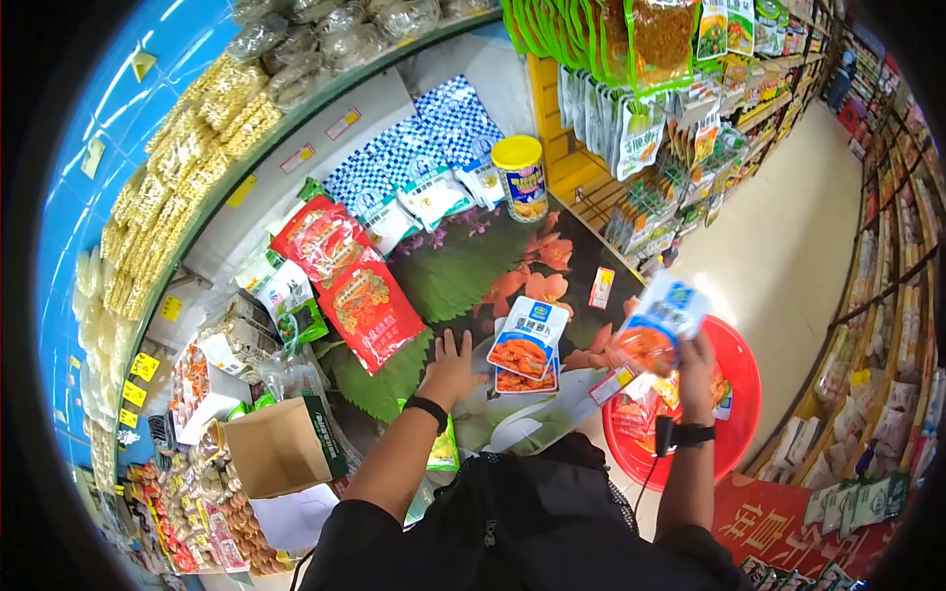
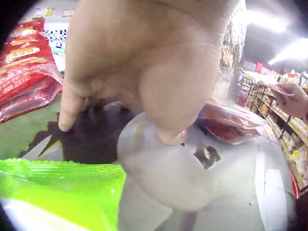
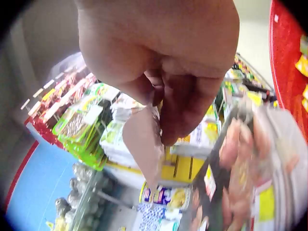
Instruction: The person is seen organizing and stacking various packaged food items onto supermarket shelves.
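In the head view my right hand (image 1: pixel 698 379) pinches a blue-and-white food packet (image 1: pixel 662 313) with orange contents pictured on it, above the edge of a red tub (image 1: pixel 744 394). The right wrist view shows the same packet (image 3: pixel 144 139) edge-on between thumb and fingers. My left hand (image 1: pixel 453 372), fingers spread, rests its fingertips on the flower-printed table (image 1: pixel 463 286). Right of it lie two similar packets (image 1: pixel 527 340), one overlapping the other. Red bags (image 1: pixel 370 310) lie beyond the left hand, and a green packet (image 2: pixel 62 192) is close below it in the left wrist view.
A yellow-lidded can (image 1: pixel 520 177) stands at the table's back corner beside blue-checked bags (image 1: pixel 424 163). An open cardboard box (image 1: pixel 281 448) is at the left. Hanging packets (image 1: pixel 631 128) fill the rack behind, and an aisle floor (image 1: pixel 798 227) runs along the right.
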A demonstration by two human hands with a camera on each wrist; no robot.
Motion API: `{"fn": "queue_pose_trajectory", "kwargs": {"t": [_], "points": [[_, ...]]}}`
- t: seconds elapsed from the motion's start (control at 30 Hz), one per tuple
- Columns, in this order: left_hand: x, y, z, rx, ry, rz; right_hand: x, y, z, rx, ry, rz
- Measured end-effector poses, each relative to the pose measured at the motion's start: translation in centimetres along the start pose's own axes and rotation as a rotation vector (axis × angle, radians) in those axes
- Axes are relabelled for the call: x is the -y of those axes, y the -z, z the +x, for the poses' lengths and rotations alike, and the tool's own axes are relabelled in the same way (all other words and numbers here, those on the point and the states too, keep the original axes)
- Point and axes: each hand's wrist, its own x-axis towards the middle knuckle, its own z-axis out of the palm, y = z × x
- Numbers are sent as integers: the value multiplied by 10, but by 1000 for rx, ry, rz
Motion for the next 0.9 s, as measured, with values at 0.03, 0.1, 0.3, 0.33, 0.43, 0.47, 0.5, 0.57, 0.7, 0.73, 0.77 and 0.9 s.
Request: {"fn": "queue_pose_trajectory", "kwargs": {"t": [0.03, 0.1, 0.3, 0.33, 0.43, 0.47, 0.5, 0.57, 0.7, 0.73, 0.77, 0.9], "points": [[4, -2, -2, -18, -17, -8, -11, -17, -3, 87, -57, -50], [10, 0, -7, 2, -10, -9, -37, -60, -8, 155, -102, -22], [16, -2, -15, -14, -25, -49, -80, -106, -15, 451, -49, -669], [15, 4, -17, -17, -25, -52, -69, -112, -17, 442, -75, -664], [28, 9, 12, -31, -69, -298, -65, -115, -17, 428, -79, -727], [34, 5, 23, -37, -86, -422, -60, -117, -16, 446, -75, -774], [30, 6, 27, -60, -49, -594, -56, -122, -15, 465, -69, -819], [7, 7, 38, -110, 19, -936, -58, -132, -11, 486, -86, -857], [-29, -11, 42, -251, -190, -533, -51, -149, -16, 496, -47, -871], [-37, -12, 38, -265, -166, -570, -44, -151, -15, 535, -84, -820], [-43, -14, 31, -281, -141, -606, -48, -150, -13, 539, -79, -789], [-45, -16, 26, -236, -185, -799, -91, -151, -3, 576, -33, -623]]}}
